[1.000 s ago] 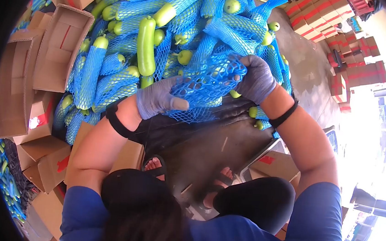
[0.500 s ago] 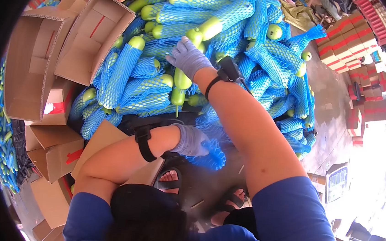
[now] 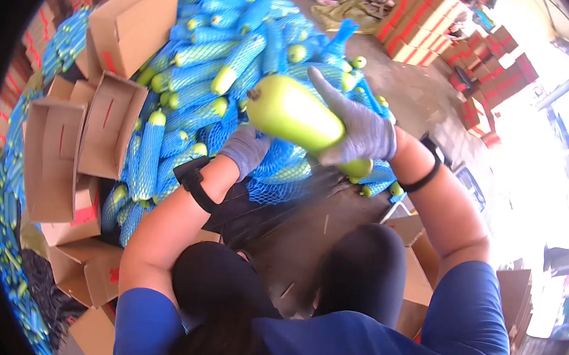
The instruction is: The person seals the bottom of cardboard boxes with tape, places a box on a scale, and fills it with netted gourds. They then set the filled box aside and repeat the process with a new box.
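My right hand [image 3: 360, 126], in a grey glove, grips a bare green gourd [image 3: 290, 114] and holds it up in front of me, stem end to the left. Just below it, my gloved left hand [image 3: 245, 150] holds an empty blue foam net sleeve [image 3: 278, 177], bunched under the gourd. Behind both hands lies a big pile of green gourds in blue net sleeves [image 3: 228, 51] on the ground.
Open cardboard boxes [image 3: 78, 139] stand to the left of the pile, with more flattened ones [image 3: 87, 262] lower left. Red-and-brown cartons [image 3: 459, 37] are stacked at the far right. My knees [image 3: 358, 265] are below the hands, over dark concrete floor.
My right hand has pulled a bare gourd off the pile and raised it toward me. My left hand has lifted the blue net sleeve up under it.
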Motion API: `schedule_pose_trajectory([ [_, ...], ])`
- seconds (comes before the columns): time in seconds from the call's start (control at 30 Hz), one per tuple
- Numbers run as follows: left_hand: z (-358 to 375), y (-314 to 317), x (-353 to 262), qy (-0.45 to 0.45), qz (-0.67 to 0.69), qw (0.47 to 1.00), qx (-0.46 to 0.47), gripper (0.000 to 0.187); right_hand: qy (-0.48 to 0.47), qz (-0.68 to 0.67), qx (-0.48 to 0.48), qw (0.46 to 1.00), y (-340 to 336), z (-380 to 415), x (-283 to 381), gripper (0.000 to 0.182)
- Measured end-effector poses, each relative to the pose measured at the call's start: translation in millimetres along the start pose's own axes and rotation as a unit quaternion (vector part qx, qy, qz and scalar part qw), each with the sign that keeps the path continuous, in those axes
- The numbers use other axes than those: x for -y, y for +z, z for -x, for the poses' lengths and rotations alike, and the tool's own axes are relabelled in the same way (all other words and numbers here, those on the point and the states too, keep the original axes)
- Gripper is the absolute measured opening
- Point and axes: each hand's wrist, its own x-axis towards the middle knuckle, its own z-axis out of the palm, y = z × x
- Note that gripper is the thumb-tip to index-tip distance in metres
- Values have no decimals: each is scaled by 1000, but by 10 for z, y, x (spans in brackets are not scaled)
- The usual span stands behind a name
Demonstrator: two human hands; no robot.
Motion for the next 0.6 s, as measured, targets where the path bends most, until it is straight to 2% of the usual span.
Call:
schedule_pose_trajectory([
  [0.03,-156,89,-103,102,73,991,-40,39,-16,-24,-4,1000,-39,276,118,146],
  [0.07,-82,10,-639,221,-110,966,-77,38,-36,-47,-9,998,-53,541,237,151],
  [0.1,-6,-76,-1190,320,-284,890,-158,39,-16,-78,-34,996,-38,772,330,151],
  [0.13,-166,-31,-1278,319,-340,878,-107,35,23,-57,-60,996,-17,980,317,151],
  [0.17,-322,19,-1360,320,-391,861,-54,32,41,-109,-90,989,7,1141,328,141],
  [0.2,-382,-6,-1523,339,-635,692,-59,29,60,-168,-115,977,86,1230,498,131],
  [0.23,-412,8,-1681,347,-467,813,13,28,40,-199,-69,977,41,1350,705,99],
  [0.27,-403,-6,-1914,333,-213,912,109,29,62,-179,-124,974,89,1467,666,73],
  [0.3,-402,-14,-2131,305,-8,936,177,32,70,-101,-188,974,121,1578,669,73],
  [0.33,-386,-26,-2211,294,165,922,192,30,78,-25,-250,965,128,1670,675,73],
  [0.37,-378,-32,-2274,286,330,875,208,29,75,-20,-258,963,116,1740,738,73],
  [0.4,-38,-163,-2696,175,341,922,51,26,138,136,-310,931,113,1796,807,71],
  [0.47,368,-36,-2996,55,342,932,-107,23,202,288,-352,867,138,1881,952,68],
  [0.5,482,94,-3016,216,268,920,-186,22,227,290,-375,851,156,1904,1035,67],
  [0.53,584,207,-3028,370,184,873,-260,22,251,292,-399,832,167,1919,1082,66],
  [0.6,711,391,-3030,441,40,859,-257,26,269,292,-407,823,180,1877,961,68],
])
